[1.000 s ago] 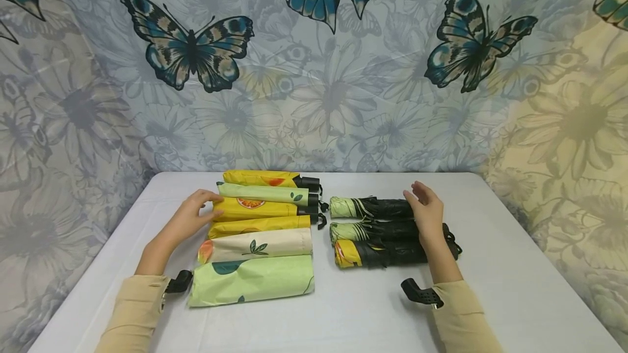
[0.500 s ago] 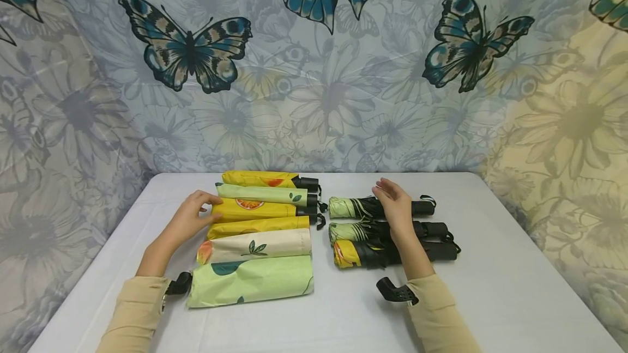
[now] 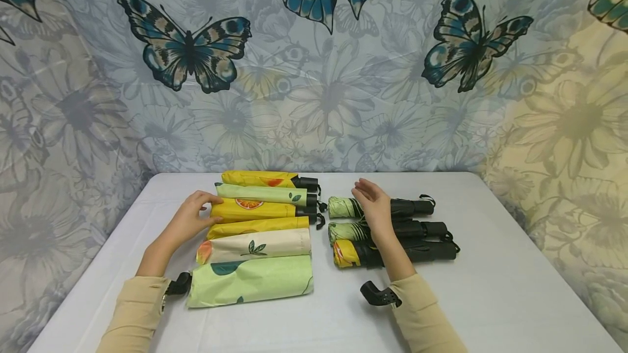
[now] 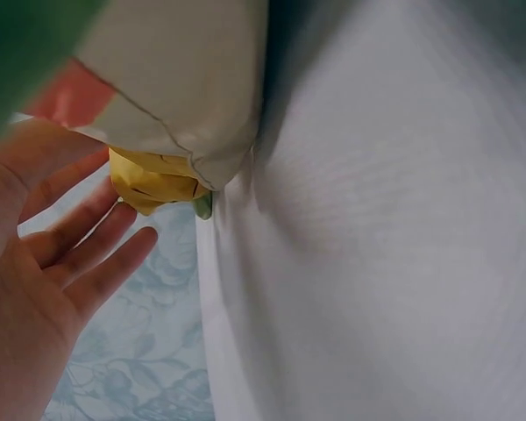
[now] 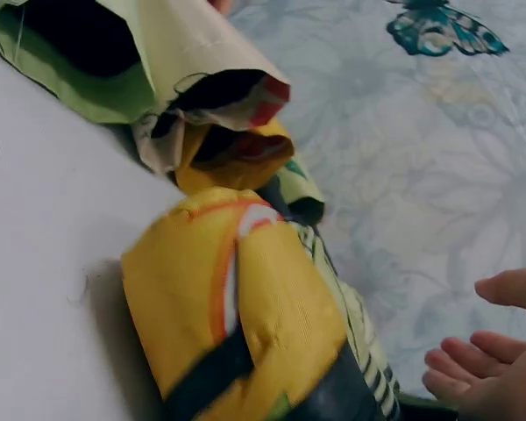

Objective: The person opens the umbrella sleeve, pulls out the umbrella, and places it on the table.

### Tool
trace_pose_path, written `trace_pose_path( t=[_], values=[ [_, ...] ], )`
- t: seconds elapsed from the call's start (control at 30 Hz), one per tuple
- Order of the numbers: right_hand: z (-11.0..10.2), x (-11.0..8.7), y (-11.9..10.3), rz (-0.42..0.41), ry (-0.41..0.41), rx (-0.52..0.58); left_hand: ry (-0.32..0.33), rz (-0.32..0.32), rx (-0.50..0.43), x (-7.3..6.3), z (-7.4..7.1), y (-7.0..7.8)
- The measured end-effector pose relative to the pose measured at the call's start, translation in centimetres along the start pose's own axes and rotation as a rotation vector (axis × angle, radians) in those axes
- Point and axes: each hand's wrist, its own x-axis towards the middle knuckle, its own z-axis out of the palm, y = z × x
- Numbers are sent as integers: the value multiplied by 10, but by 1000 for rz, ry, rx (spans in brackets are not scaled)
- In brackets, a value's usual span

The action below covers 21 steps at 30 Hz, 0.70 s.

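Leaving room to right table edge [image 3: 522, 238]: dark umbrellas [image 3: 427, 251]

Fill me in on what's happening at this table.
Someone's left hand is at the left edge of a column of printed sleeves. The far three have black handles sticking out; the nearer three show none. The right hand, fingers loose, is at three folded umbrellas lying without sleeves; whether it touches one isn't clear.
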Motion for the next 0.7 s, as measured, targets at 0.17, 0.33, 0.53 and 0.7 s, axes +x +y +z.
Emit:
trace_pose_path(
  t=[0.17,0.33,0.53,0.7],
  values=[
    [14,-1,1,29,-35,-7,-4,-7,-11,0,1,-2],
    [30,-4,3,38,-80,-17,-14,-7,-27,1,2,-3],
    [49,-10,2,79,-163,-23,-23,-7,-14,0,2,-3],
    [61,-12,3,97,-235,-70,-28,-4,8,0,1,-3]
  ],
)
